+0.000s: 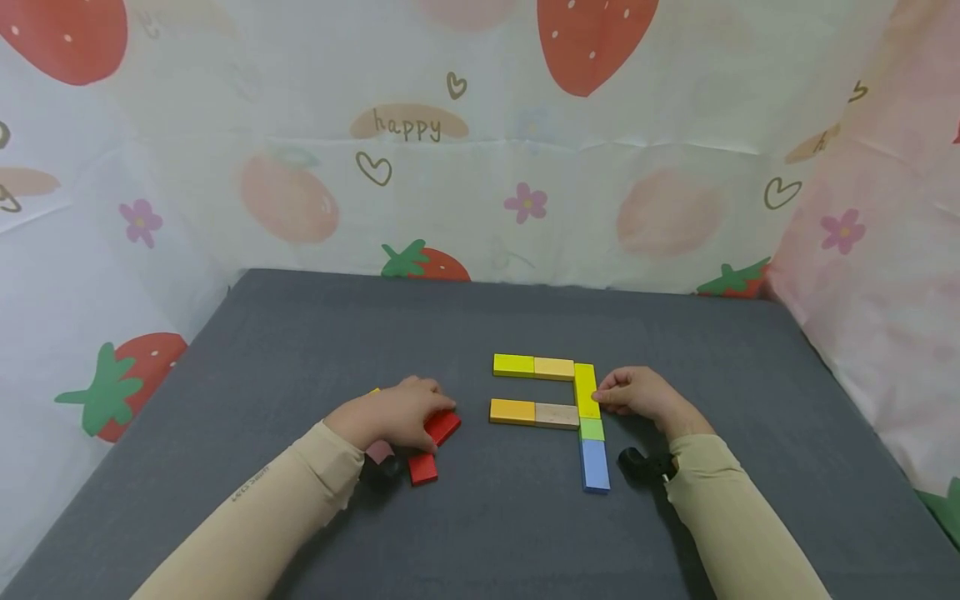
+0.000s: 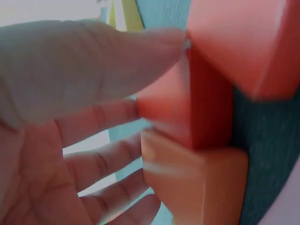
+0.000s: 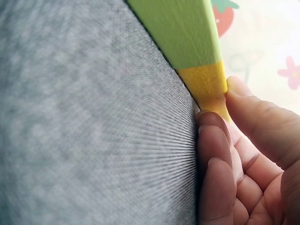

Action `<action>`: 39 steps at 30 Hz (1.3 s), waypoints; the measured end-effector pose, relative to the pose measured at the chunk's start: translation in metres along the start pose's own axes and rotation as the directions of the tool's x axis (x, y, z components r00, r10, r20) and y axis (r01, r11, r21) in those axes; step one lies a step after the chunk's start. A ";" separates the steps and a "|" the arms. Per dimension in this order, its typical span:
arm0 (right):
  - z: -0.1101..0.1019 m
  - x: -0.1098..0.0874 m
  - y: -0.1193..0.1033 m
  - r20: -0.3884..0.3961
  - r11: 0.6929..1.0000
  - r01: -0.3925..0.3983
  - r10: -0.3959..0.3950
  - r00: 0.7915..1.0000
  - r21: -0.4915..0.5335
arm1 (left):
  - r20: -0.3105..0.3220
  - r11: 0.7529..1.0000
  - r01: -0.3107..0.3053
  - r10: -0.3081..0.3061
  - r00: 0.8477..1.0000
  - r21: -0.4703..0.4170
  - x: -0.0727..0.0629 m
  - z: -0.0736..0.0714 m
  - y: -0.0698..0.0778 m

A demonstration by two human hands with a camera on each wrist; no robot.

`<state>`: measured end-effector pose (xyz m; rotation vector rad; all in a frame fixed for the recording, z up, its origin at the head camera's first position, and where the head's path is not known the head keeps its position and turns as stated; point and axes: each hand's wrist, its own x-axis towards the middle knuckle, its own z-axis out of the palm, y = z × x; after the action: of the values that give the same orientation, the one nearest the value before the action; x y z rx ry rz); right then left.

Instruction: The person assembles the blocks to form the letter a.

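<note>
My left hand (image 1: 401, 413) grips a red block (image 1: 444, 427) between thumb and fingers. In the left wrist view, its fingertips also reach an orange block (image 2: 187, 173) beside the red one. A second red block (image 1: 423, 468) lies just below the hand, and a pink block (image 1: 379, 452) shows partly under the wrist. My right hand (image 1: 647, 395) pinches the edge of a long yellow block (image 1: 587, 392) with curled fingers. That block stands in line with a green block (image 1: 592, 429) and a blue block (image 1: 596, 465).
Two rows run left from the column: a yellow-green block (image 1: 513, 365) with a pale yellow one (image 1: 553, 368), and an orange-yellow block (image 1: 512, 411) with a bare wood one (image 1: 557, 415). A dark cloth (image 1: 480, 533) covers the table; a printed curtain (image 1: 570, 167) hangs behind.
</note>
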<state>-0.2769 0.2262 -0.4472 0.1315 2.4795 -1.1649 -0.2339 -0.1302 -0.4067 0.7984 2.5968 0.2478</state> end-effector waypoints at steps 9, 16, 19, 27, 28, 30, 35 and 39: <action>-0.001 0.000 -0.002 0.000 1.000 0.007 -0.007 1.000 -0.012 | -0.022 0.999 0.001 -0.002 1.000 -0.032 0.000 -0.002 -0.011; -0.001 0.000 -0.001 0.003 1.000 0.019 -0.019 1.000 -0.020 | -0.048 1.000 -0.001 0.001 0.999 -0.012 0.006 0.000 -0.008; -0.001 0.000 -0.001 0.006 1.000 0.018 -0.017 1.000 -0.020 | -0.077 1.000 -0.006 0.006 0.997 0.005 0.011 0.002 -0.007; -0.001 -0.001 -0.001 0.010 1.000 0.019 -0.019 1.000 -0.017 | -0.143 0.999 -0.037 0.035 0.989 -0.009 0.017 0.004 0.006; -0.001 -0.001 -0.001 0.008 1.000 0.013 -0.013 1.000 -0.014 | -0.142 0.999 -0.036 0.032 0.989 -0.023 0.017 0.004 0.007; -0.001 -0.001 -0.001 0.006 1.000 0.006 -0.006 1.000 -0.010 | -0.143 0.999 -0.029 0.024 0.989 -0.031 0.019 0.005 0.009; -0.001 0.000 0.000 0.008 1.000 -0.005 0.005 1.000 -0.005 | -0.146 0.998 -0.001 -0.007 0.989 -0.056 0.020 0.006 0.012; -0.001 0.001 0.000 0.007 1.000 0.000 0.000 1.000 -0.005 | -0.156 0.997 0.010 -0.023 0.988 -0.081 0.021 0.007 0.016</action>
<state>-0.2781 0.2273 -0.4474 0.1254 2.4758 -1.1574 -0.2388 -0.1047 -0.4152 0.7563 2.7185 0.4231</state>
